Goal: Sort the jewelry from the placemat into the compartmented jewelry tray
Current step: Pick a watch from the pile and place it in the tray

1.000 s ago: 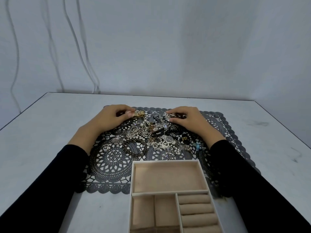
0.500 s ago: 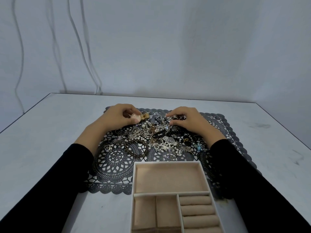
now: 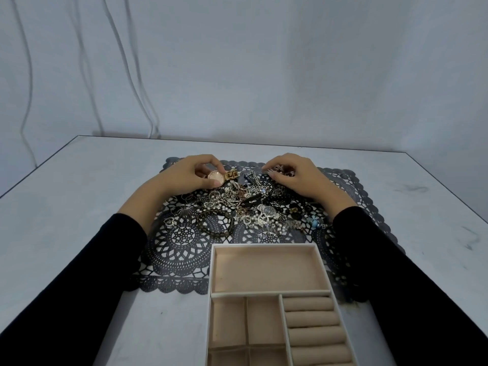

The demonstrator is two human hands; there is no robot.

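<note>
The placemat [image 3: 182, 241], dark and lace-patterned, lies on a grey table [image 3: 92, 186]. The jewelry [image 3: 248, 204] sits in a tangled pile on the far half of the placemat, between the two hands. The left hand [image 3: 188, 175] is at the far left edge of the pile. Its thumb and curled fingers grip a round rose-gold watch [image 3: 215, 176], face up, and a gold clasp [image 3: 231, 175] projects from the watch toward the right. The right hand [image 3: 295, 178] is at the far right edge of the pile, with its fingers curled down and the thumb close to the fingertips over small dark pieces. Whether it holds any piece cannot be determined. A dark beaded bracelet [image 3: 215, 224] lies at the near left of the pile, and a blue bead [image 3: 314, 222] lies at the near right. The tray [image 3: 211, 270] stands nearer the person, its far end resting on the placemat. It has one wide far compartment, small square compartments at near left and ring rolls [image 3: 309, 319] at near right, all lined in beige. Both forearms are in black sleeves [image 3: 79, 273].
</note>
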